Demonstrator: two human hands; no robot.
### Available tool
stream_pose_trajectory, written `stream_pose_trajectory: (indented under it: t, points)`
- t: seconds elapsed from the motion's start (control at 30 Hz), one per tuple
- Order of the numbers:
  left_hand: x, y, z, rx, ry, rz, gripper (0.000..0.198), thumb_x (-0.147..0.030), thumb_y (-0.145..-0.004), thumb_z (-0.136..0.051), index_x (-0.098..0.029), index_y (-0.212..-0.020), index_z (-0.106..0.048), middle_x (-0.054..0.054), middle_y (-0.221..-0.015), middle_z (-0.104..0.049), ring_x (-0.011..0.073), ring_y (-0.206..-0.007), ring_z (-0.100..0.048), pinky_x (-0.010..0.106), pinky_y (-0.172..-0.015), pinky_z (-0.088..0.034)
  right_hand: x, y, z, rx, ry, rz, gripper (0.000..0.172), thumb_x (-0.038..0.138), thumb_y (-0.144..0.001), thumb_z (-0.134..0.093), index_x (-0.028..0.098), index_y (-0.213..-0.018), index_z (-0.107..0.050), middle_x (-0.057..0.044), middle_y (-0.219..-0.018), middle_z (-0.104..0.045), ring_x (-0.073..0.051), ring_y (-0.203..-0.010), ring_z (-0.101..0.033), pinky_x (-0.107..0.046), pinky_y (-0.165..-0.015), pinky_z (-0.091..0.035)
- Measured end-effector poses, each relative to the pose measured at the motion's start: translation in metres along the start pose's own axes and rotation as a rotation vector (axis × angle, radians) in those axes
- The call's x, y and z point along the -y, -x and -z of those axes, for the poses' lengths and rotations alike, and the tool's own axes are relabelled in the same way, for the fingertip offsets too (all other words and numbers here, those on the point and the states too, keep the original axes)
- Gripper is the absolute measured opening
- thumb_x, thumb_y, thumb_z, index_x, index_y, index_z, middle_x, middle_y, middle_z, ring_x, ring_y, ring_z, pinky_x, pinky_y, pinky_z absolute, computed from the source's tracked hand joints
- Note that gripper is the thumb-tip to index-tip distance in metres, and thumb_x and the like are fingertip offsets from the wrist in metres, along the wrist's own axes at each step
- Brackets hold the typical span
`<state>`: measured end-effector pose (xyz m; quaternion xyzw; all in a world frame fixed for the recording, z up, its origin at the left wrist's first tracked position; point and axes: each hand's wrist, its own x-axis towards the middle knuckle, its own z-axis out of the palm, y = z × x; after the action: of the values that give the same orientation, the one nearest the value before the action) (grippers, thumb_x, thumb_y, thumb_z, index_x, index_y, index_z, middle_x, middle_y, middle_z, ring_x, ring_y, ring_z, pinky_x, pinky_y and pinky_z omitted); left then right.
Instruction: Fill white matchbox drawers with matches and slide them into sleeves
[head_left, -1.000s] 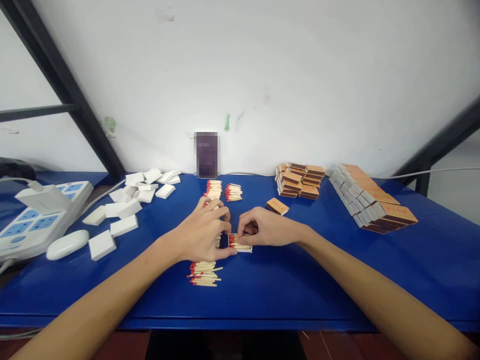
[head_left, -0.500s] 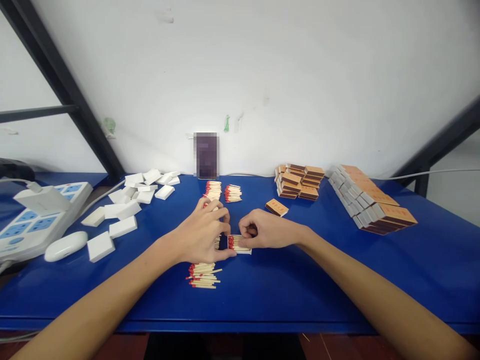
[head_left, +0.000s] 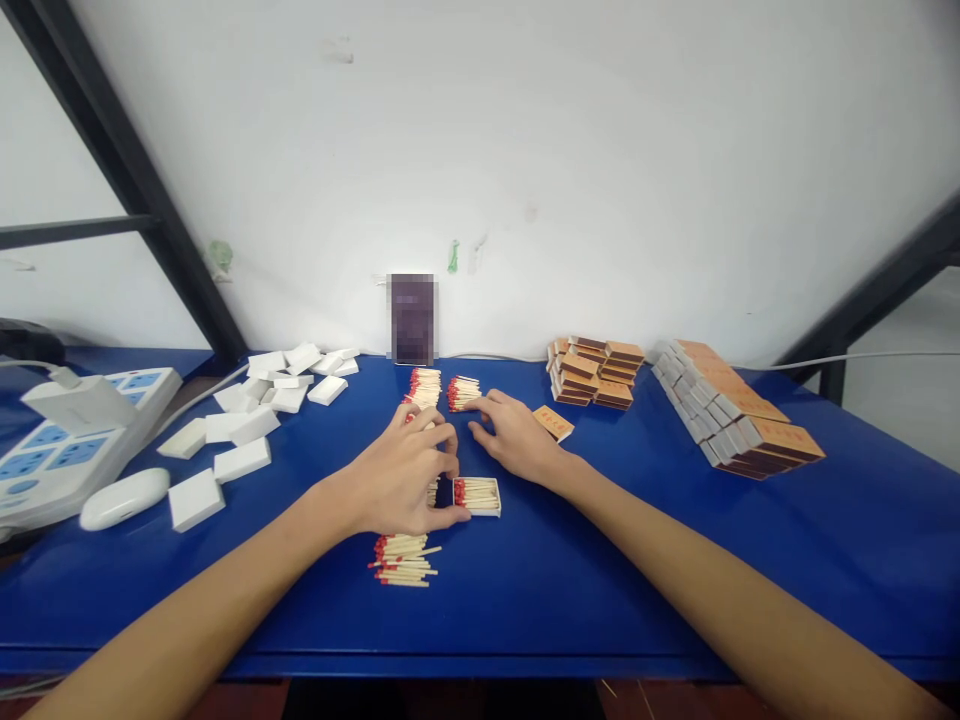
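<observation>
A white matchbox tray [head_left: 484,514] filled with red-headed matches [head_left: 476,493] lies on the blue table. My left hand [head_left: 405,475] is at its left end, with the thumb and a finger against the corners, steadying it. Beyond the tray, my right hand [head_left: 519,437] has its fingers apart, the index fingertip touching a small match pile [head_left: 463,393]. Another match pile [head_left: 426,388] lies just left of that one, partly behind my left hand. More loose matches [head_left: 406,562] lie nearer to me, and a few show beneath my left palm.
Several white trays [head_left: 244,458] are scattered at left, beside a white mouse-shaped object [head_left: 126,499] and a power strip [head_left: 71,445]. Orange matchbox sleeves [head_left: 596,372] are stacked at the back, with one single sleeve [head_left: 553,424] nearer. Rows of matchboxes [head_left: 739,405] stand right.
My right hand has left the matches in the tray and moved away from me to the small pile, its fingers opening. My left hand stays at the tray.
</observation>
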<state>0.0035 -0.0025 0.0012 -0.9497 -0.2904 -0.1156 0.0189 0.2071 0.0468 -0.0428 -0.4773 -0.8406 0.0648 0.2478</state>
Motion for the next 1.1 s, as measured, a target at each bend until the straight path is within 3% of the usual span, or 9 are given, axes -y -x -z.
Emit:
stream_pose_trajectory:
  t: [0.17, 0.5, 0.87, 1.1]
  points:
    - [0.001, 0.000, -0.001, 0.000, 0.010, -0.006, 0.036, -0.056, -0.077, -0.066, -0.020, -0.078, -0.070, 0.005, -0.094, -0.062, 0.0246, -0.096, -0.050, 0.045, -0.093, -0.029, -0.002, -0.012, -0.006, 0.051, 0.117, -0.061, 0.022, 0.023, -0.094, -0.047, 0.017, -0.109, -0.062, -0.008, -0.096, -0.060, -0.017, -0.082, -0.056, -0.028, -0.073, -0.038]
    - [0.002, 0.000, -0.003, -0.003, 0.027, -0.013, 0.036, -0.055, -0.078, -0.066, -0.019, -0.077, -0.070, 0.003, -0.093, -0.062, 0.0220, -0.091, -0.051, 0.041, -0.090, -0.030, -0.003, -0.012, -0.004, 0.054, 0.076, -0.033, 0.019, 0.021, -0.096, -0.045, 0.016, -0.093, -0.063, -0.007, -0.088, -0.062, -0.016, -0.078, -0.054, -0.027, -0.070, -0.036]
    - [0.001, 0.000, -0.001, 0.018, 0.022, 0.008, 0.035, -0.055, -0.077, -0.067, -0.020, -0.078, -0.071, 0.003, -0.092, -0.061, 0.0212, -0.090, -0.050, 0.041, -0.089, -0.030, -0.003, 0.006, 0.006, 0.043, 0.019, 0.059, 0.012, 0.015, -0.087, -0.057, 0.015, -0.081, -0.067, -0.002, -0.074, -0.058, -0.013, -0.068, -0.050, -0.026, -0.066, -0.035]
    - [0.001, 0.000, 0.000, 0.027, 0.036, 0.017, 0.036, -0.056, -0.078, -0.066, -0.020, -0.079, -0.070, 0.003, -0.093, -0.061, 0.0225, -0.094, -0.050, 0.041, -0.090, -0.029, 0.001, 0.007, 0.010, 0.010, 0.012, 0.059, 0.016, 0.019, -0.091, -0.054, 0.016, -0.082, -0.067, -0.003, -0.076, -0.058, -0.013, -0.069, -0.051, -0.025, -0.065, -0.035]
